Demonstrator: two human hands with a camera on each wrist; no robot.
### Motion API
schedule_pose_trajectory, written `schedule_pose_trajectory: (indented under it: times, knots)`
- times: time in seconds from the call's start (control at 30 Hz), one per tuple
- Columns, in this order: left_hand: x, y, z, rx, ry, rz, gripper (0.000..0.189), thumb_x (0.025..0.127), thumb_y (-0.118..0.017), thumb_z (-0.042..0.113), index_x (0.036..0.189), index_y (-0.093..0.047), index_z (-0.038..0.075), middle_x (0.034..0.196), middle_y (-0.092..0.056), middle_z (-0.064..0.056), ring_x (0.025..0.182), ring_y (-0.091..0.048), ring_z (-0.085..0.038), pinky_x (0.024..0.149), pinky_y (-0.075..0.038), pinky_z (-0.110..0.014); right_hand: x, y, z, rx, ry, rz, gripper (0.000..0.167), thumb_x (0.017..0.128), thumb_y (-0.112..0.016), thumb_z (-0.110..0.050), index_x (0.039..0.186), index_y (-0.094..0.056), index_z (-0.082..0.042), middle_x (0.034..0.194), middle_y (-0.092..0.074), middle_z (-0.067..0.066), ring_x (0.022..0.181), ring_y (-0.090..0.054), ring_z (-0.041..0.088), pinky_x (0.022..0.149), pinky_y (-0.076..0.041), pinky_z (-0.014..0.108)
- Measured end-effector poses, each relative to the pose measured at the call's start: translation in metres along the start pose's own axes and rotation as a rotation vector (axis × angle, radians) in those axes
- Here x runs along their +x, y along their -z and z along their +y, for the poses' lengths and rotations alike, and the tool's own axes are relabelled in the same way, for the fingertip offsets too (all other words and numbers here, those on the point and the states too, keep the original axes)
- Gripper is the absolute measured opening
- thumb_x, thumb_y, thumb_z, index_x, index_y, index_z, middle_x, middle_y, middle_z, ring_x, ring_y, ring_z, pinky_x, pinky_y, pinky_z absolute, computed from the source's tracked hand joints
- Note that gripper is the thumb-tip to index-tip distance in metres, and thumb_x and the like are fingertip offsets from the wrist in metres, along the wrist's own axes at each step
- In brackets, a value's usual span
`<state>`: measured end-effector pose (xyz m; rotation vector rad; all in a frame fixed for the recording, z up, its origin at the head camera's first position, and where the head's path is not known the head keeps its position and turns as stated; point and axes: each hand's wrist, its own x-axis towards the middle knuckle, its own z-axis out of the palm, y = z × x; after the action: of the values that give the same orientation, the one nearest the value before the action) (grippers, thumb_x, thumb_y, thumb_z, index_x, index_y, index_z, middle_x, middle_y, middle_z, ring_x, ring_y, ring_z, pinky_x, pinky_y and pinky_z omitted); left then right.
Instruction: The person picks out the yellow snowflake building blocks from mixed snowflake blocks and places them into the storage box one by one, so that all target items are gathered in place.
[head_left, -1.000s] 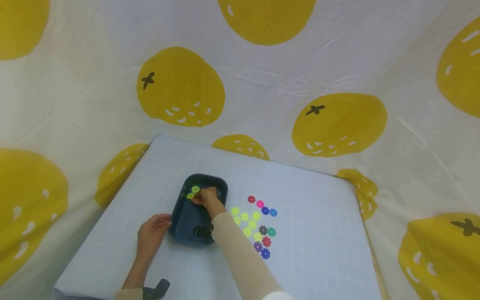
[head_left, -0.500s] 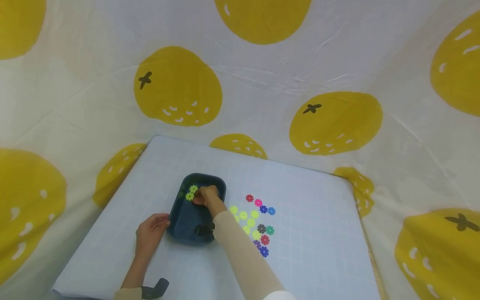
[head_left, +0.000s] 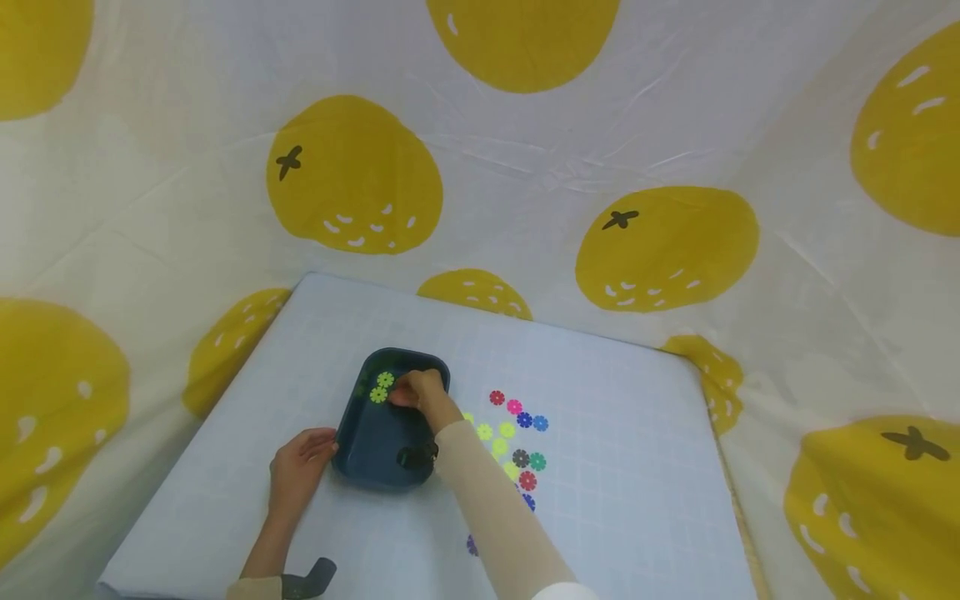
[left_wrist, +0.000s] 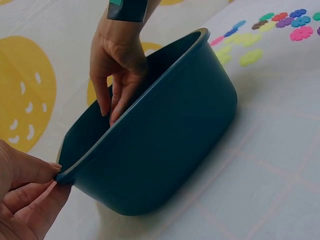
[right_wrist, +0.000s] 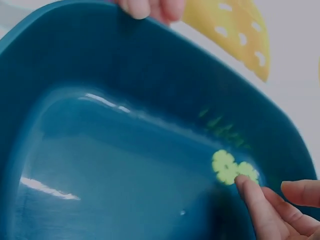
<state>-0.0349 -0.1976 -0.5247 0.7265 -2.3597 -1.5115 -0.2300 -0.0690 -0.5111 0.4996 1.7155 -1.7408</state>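
Observation:
A dark blue-green plastic basin (head_left: pixel 367 446) stands on the cloth-covered table. My left hand (head_left: pixel 300 471) pinches its left rim, thumb on top and fingers beneath, as the left wrist view shows. Inside the basin is my right hand (head_left: pixel 420 392), reaching down near the far end. Two yellow-green flower-shaped discs (right_wrist: pixel 225 167) lie there on the basin floor, side by side by the wall. In the right wrist view the extended right fingertips (right_wrist: pixel 245 182) overlap one disc, while the thumb stands apart from them.
To the basin's right lie several more yellow-green discs (head_left: pixel 507 430), with red (head_left: pixel 497 397), blue (head_left: pixel 540 423), grey (head_left: pixel 521 458) and green (head_left: pixel 537 461) ones around them. My right sleeve (head_left: pixel 495 508) crosses over part of this group. A fruit-print curtain (head_left: pixel 510 192) hangs behind the table.
My right hand has shifted slightly right, away from the two discs in the basin. A blue-purple disc now shows beside the right sleeve. My left hand keeps its grip on the rim.

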Motion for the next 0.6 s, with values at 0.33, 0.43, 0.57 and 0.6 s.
schedule_pose_trajectory:
  times: [0.33,0.43,0.57,0.6]
  knots:
    - [0.001,-0.002,0.000,-0.002,-0.008,0.004,0.024,0.092,-0.067,0.003,0.115,-0.067,-0.001,0.117,-0.070,-0.021,0.108,-0.067,-0.035,0.074,-0.042,0.000,-0.010,0.024,-0.036,0.024,0.050,-0.140,0.024,0.092,-0.065,0.001,0.112,-0.067,0.014,0.095,-0.073,0.027,0.074,-0.075,0.028,0.059,-0.060,0.031]
    - [0.001,-0.002,0.000,0.000,-0.005,0.009,0.024,0.092,-0.068,0.003,0.115,-0.067,-0.001,0.117,-0.070,-0.022,0.108,-0.067,-0.035,0.074,-0.042,0.000,-0.018,0.041,-0.047,0.032,0.073,-0.168,0.025,0.093,-0.064,-0.001,0.113,-0.066,0.015,0.089,-0.074,0.024,0.072,-0.075,0.025,0.060,-0.060,0.030]
    - [0.000,-0.001,0.001,-0.005,0.009,0.007,0.024,0.092,-0.068,0.003,0.115,-0.067,-0.002,0.117,-0.070,-0.022,0.108,-0.067,-0.036,0.073,-0.042,0.000,-0.026,0.063,-0.058,0.051,0.098,-0.185,0.029,0.094,-0.064,-0.002,0.118,-0.063,0.015,0.081,-0.074,0.017,0.069,-0.074,0.021,0.062,-0.060,0.029]
    - [0.000,-0.001,0.001,-0.003,0.011,0.007,0.024,0.092,-0.068,0.003,0.115,-0.067,-0.002,0.117,-0.070,-0.023,0.108,-0.067,-0.036,0.073,-0.042,0.000,-0.028,0.068,-0.060,0.054,0.104,-0.186,0.029,0.094,-0.064,-0.002,0.118,-0.063,0.015,0.079,-0.074,0.016,0.068,-0.074,0.021,0.062,-0.060,0.028]
